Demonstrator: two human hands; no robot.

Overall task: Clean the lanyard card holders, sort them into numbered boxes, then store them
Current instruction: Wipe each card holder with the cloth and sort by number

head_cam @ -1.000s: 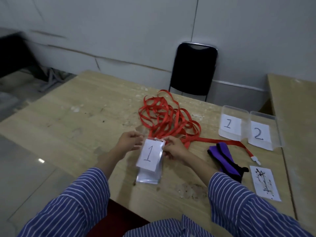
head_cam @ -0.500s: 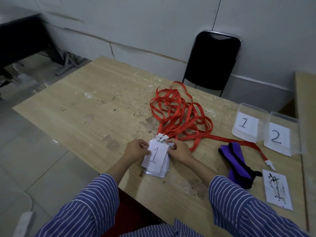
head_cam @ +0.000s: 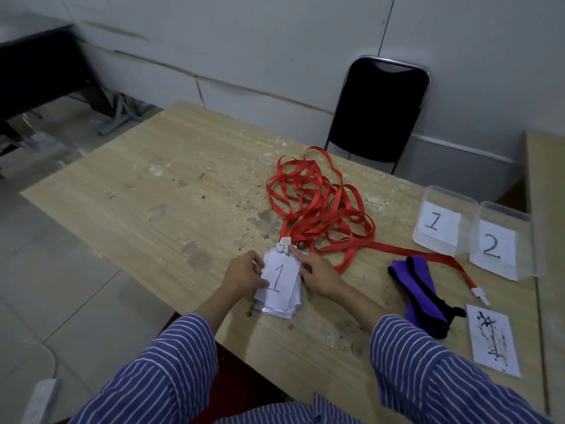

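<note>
From the head view, a stack of card holders (head_cam: 279, 286) lies near the front edge of the worktop (head_cam: 171, 191), the top one showing a handwritten "1"; how many lie beneath is hard to tell, since only slivers of their edges stick out. The left hand (head_cam: 244, 275) pinches the stack's left edge, thumb on top and fingers curled under, so its grip is clamped on the holders. The right hand (head_cam: 318, 273) touches the right edge with its fingers bent around it; the fingertips are hidden under the stack. White clips (head_cam: 284, 248) at the stack's top join a tangle of red lanyards (head_cam: 318, 206) just beyond. Well to the right stand two clear boxes, box 1 (head_cam: 437, 223) and box 2 (head_cam: 498, 243), touching side by side; their contents are unclear. A purple cloth (head_cam: 423, 289) lies between hands and boxes, and a smudged card (head_cam: 492, 339) sits near it. Both striped sleeves (head_cam: 428, 371) are cut off at the bottom.
</note>
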